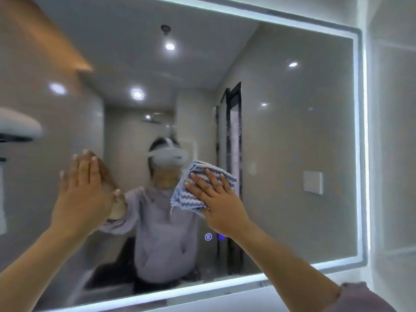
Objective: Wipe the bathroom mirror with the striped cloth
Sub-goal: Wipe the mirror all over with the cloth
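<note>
Your right forearm reaches in from the lower right, a mauve sleeve (360,296) bunched at its cut-off edge, and your right hand (219,199) lies flat with fingers (198,190) spread, pressing the striped cloth (186,194) against the mirror (292,131) just right of centre. The cloth is a soft, ribbed, crumpled square in wavy blue and white bands, its lower right part hidden beneath your palm. Your left hand (83,190) is open and blurred, fingers together and straight, palm at the smooth glass, which has a glowing white border and two small lit blue icons (208,237), one half covered by your wrist.
</note>
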`<state>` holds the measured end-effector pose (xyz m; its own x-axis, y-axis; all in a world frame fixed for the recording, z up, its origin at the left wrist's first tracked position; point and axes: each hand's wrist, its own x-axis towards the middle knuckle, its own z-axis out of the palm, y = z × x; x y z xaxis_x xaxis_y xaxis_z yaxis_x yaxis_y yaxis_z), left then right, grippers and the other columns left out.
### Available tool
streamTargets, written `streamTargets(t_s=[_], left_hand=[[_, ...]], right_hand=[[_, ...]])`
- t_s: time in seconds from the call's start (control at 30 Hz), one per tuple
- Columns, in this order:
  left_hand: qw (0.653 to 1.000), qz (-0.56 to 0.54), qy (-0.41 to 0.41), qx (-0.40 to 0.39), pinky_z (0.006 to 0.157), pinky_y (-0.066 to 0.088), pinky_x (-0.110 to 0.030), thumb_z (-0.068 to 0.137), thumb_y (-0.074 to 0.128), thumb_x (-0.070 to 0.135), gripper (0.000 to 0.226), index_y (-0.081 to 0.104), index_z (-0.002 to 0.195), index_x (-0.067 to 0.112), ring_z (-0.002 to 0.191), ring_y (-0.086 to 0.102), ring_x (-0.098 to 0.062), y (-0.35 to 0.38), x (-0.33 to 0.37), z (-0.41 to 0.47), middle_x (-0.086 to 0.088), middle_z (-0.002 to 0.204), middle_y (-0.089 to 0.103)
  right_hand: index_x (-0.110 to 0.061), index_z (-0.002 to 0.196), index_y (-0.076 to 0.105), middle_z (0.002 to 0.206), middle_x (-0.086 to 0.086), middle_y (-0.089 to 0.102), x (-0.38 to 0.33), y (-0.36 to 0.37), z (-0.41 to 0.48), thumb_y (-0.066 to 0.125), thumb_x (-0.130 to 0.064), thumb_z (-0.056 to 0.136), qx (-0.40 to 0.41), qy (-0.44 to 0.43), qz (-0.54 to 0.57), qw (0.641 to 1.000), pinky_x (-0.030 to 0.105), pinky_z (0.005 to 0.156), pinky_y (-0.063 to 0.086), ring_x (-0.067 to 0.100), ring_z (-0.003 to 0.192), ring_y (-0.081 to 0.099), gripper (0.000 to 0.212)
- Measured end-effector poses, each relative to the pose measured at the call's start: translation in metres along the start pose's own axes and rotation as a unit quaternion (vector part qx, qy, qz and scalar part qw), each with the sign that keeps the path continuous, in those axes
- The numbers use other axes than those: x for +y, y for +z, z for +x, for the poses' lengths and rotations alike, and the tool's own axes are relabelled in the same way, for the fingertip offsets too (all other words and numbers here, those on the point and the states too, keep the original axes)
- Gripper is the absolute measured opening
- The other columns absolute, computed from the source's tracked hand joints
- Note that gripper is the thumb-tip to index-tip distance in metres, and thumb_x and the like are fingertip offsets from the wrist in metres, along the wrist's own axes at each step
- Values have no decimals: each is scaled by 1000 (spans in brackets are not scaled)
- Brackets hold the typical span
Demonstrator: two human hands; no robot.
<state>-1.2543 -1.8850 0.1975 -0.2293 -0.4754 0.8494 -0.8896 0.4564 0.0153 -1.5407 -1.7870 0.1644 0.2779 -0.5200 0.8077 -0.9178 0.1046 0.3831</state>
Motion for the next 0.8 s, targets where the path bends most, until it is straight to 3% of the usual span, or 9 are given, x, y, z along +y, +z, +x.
streamTargets(t_s=[0.13, 0.23, 0.37, 0.43, 0.5, 0.63, 0.7, 0.8], left_hand=[[996, 50, 69, 13, 101, 29, -66, 83, 22, 36, 74, 21, 140, -13, 134, 23, -54, 1, 49, -9, -38, 144, 26], [995, 71, 64, 16, 113, 15, -56, 84, 7, 41, 78, 4, 144, -8, 142, 4, -47, 14, 83, -7, -31, 153, 7], [995, 83, 50, 29, 116, 2, -50, 85, -4, 45, 77, -8, 145, -4, 142, -13, -41, 36, 110, 3, -27, 154, -8], [997, 71, 37, 14, 116, 4, -51, 85, 0, 46, 78, -3, 145, -5, 143, -10, -40, 40, 115, 5, -26, 155, -6], [998, 50, 34, 2, 114, 16, -55, 86, 11, 42, 77, 10, 144, -8, 143, 2, -43, 40, 116, 3, -28, 154, 5], [998, 18, 59, 17, 107, 30, -58, 89, 21, 38, 70, 26, 140, -10, 139, 19, -44, 35, 110, -2, -29, 150, 20], [997, -2, 66, 27, 107, 31, -55, 91, 20, 40, 69, 29, 140, -8, 138, 23, -42, 30, 105, -5, -26, 150, 23], [997, -26, 70, 18, 111, 24, -51, 88, 20, 36, 68, 24, 143, -4, 141, 15, -38, 23, 103, -7, -22, 153, 17]], right_hand=[[-23, 144, 39, 152, 1, 34, 49, -6, -4, 39, -38, 91, 46, 143, 11, 989, 53, 111, 22, 34, 142, 26, 55], [-20, 145, 38, 152, 4, 36, 57, -4, -4, 44, -39, 89, 65, 140, 6, 988, 54, 111, 25, 35, 141, 27, 59], [-20, 142, 42, 149, 5, 39, 61, -7, -9, 47, -37, 89, 78, 98, 8, 992, 59, 109, 27, 39, 138, 31, 56], [-19, 141, 44, 148, 5, 41, 67, -11, -12, 40, -39, 91, 80, 80, 8, 994, 59, 108, 25, 39, 137, 33, 54], [-20, 142, 42, 148, 4, 41, 68, -12, -13, 35, -41, 91, 81, 74, 10, 994, 58, 108, 25, 39, 137, 33, 55], [-23, 146, 34, 152, 3, 33, 67, -3, -14, 46, -40, 90, 84, 72, -3, 994, 54, 115, 19, 36, 141, 24, 59], [-23, 147, 32, 154, 2, 30, 67, 0, -14, 50, -38, 90, 86, 72, 3, 994, 51, 114, 11, 35, 142, 19, 62], [-22, 146, 34, 153, 3, 31, 61, 2, -12, 51, -34, 88, 87, 90, -2, 992, 52, 114, 11, 35, 142, 21, 62]])
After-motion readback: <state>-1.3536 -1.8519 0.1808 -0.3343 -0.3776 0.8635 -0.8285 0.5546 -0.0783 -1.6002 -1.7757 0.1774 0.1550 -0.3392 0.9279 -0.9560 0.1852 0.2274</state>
